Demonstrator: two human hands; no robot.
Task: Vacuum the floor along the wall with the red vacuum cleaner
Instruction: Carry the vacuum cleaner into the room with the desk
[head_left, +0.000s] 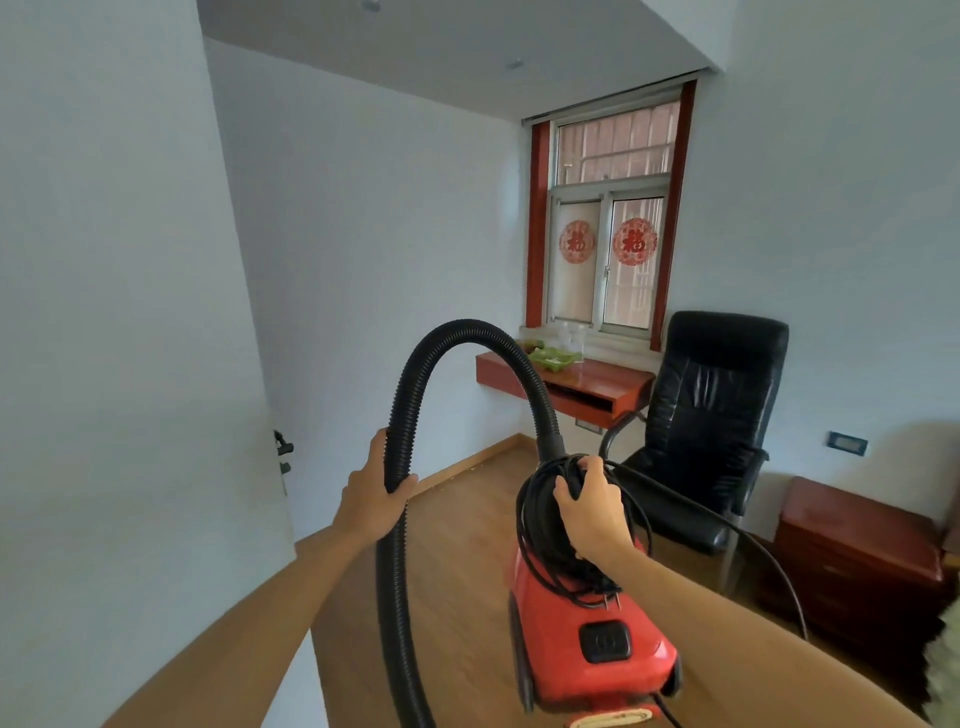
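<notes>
The red vacuum cleaner (582, 634) hangs in front of me above the wooden floor (457, 530), with a black switch on its top. A black power cord (540, 525) is coiled around its handle. My right hand (592, 509) grips the handle through that coil. The black ribbed hose (400, 410) arches up from the vacuum's front and runs down at my left. My left hand (379, 493) is closed around the hose partway down. The hose's lower end is out of view.
A white wall (119, 312) stands close on the left, with a baseboard (467, 462) running to the far corner. A black office chair (711, 415) and a red wall desk (587, 384) sit under the window. A red cabinet (857, 551) is at right.
</notes>
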